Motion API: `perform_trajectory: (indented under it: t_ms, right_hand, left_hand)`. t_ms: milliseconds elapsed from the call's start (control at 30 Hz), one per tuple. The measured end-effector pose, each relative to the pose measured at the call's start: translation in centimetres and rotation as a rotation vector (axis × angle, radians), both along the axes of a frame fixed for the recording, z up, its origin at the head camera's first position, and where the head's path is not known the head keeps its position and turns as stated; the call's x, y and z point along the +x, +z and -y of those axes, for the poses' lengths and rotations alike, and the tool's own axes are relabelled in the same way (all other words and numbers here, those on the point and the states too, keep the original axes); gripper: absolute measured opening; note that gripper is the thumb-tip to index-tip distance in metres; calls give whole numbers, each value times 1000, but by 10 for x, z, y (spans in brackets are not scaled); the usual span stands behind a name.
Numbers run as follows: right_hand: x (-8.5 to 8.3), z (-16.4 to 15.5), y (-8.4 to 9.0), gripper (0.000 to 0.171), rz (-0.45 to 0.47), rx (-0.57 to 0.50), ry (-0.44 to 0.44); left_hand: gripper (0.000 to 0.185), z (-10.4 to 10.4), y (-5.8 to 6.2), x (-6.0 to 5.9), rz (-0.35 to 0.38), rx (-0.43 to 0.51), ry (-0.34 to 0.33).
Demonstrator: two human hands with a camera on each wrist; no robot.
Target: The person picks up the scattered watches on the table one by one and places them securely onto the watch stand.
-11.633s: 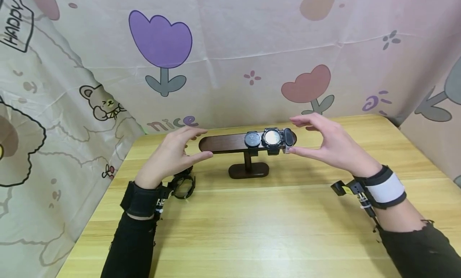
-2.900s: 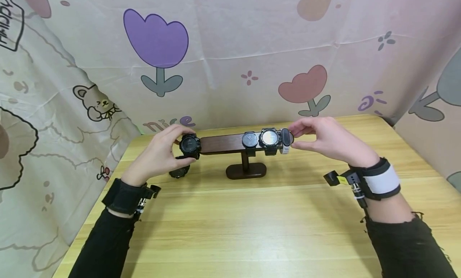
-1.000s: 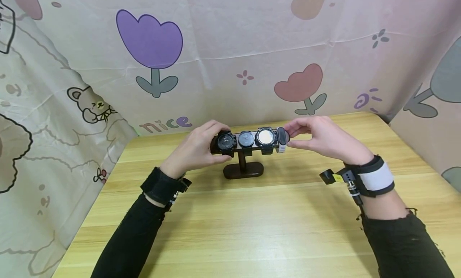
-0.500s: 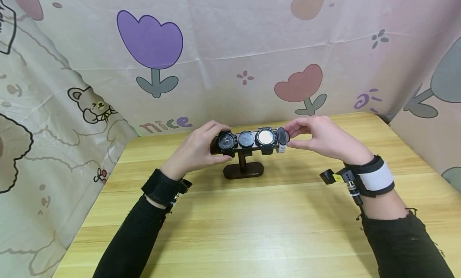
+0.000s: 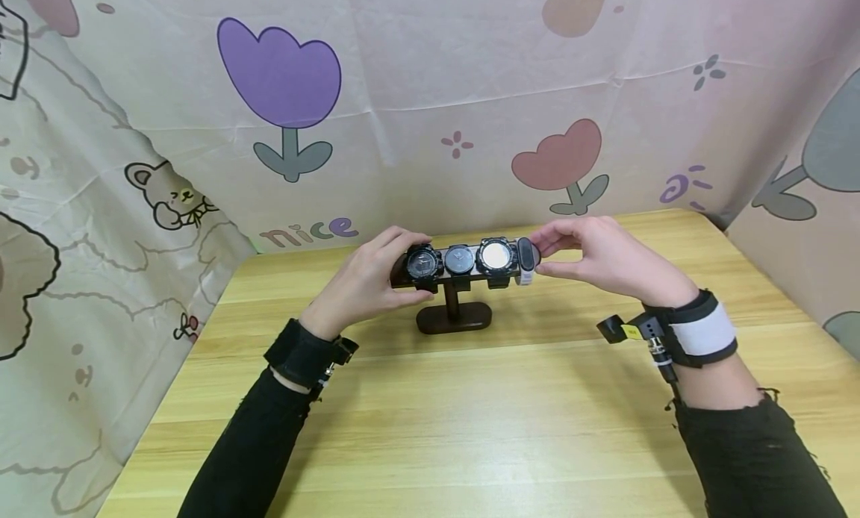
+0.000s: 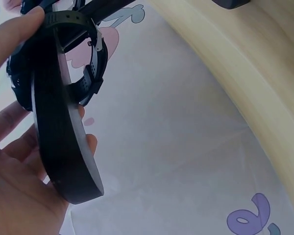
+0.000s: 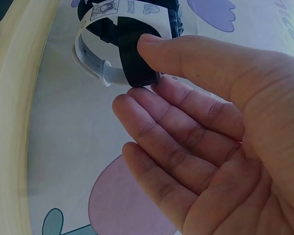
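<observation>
I see the bar [image 5: 470, 268] running left-right between my hands. Left hand [image 5: 366, 283] grips the black watch [image 5: 422, 264] at its left end; right hand [image 5: 601, 258] pinches the bar's right tip beside the band [image 5: 528, 260].

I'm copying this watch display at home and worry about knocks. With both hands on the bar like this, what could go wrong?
The stand rests on one thin post and a small base, so an uneven push from the left hand or right hand could tip it. The white-strapped band sits at the bar's very end and might slide off. The four watches are packed side by side, so the black watch may scrape its neighbour.
</observation>
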State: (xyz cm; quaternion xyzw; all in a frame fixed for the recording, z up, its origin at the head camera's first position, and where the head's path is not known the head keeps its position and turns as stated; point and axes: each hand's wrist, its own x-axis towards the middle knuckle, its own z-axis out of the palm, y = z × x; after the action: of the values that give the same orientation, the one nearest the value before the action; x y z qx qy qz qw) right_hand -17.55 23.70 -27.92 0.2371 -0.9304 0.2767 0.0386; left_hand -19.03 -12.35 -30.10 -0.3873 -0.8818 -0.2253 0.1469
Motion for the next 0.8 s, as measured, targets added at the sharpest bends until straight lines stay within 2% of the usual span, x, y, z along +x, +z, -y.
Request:
perform_trajectory:
  t_ms: [433, 800]
  right_hand:
    - [-1, 0, -1, 35, 9, -6, -6]
    - [0, -1, 0, 37, 12, -4, -1]
  left_hand:
    - [74, 1, -2, -1, 8, 8, -27]
    - [80, 7, 1, 2, 13, 33, -6]
